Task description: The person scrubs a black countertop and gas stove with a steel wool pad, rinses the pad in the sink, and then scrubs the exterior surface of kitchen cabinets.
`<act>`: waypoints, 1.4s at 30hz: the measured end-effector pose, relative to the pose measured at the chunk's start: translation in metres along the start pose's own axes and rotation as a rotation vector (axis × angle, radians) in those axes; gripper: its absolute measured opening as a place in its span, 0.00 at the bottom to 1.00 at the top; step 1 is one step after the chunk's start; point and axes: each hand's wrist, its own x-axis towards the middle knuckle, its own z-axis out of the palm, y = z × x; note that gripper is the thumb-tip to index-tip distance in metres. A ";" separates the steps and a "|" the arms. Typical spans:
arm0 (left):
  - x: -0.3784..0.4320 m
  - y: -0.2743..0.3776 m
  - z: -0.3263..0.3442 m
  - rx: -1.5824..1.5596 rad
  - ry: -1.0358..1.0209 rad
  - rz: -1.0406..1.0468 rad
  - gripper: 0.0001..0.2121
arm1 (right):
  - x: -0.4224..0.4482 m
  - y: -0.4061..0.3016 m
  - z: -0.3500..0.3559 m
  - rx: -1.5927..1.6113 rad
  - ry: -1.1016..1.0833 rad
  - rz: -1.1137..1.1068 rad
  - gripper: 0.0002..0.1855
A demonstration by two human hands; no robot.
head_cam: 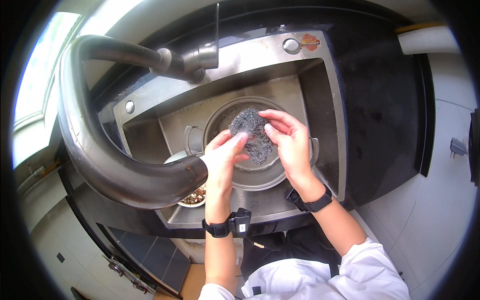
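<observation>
Above a round metal pot (pixel 258 183) in the sink, a grey steel wool scourer (pixel 252 129) is spread between both hands. My left hand (pixel 225 148) grips its left side, thumb laid across the strands. On the right side, the fingertips and thumb of my right hand (pixel 288 137) pinch the wool. The pot has a loop handle (pixel 192 139) on its left and another handle (pixel 315 150) on its right. Part of its inside is hidden behind the scourer and my hands.
A large dark metal faucet (pixel 131 176) arches in from the left, its spout end beside my left wrist. Partly under it, a bowl (pixel 193 202) holds brown and white bits. The stainless steel sink (pixel 258 52) is set in a black countertop (pixel 378 112). A plug (pixel 458 146) lies far right.
</observation>
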 end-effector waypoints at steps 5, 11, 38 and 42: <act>0.011 0.001 -0.005 -0.078 -0.182 0.049 0.16 | -0.021 -0.019 0.019 -0.473 -0.105 -0.019 0.28; 0.007 0.001 0.002 0.006 -0.194 0.001 0.18 | 0.012 -0.021 -0.008 -0.219 -0.249 0.105 0.20; 0.029 -0.027 -0.002 -0.104 0.104 0.353 0.13 | 0.010 -0.020 0.001 0.191 -0.065 0.322 0.18; 0.015 -0.010 0.009 -0.108 0.106 0.304 0.11 | 0.013 -0.018 0.007 0.008 -0.045 0.295 0.17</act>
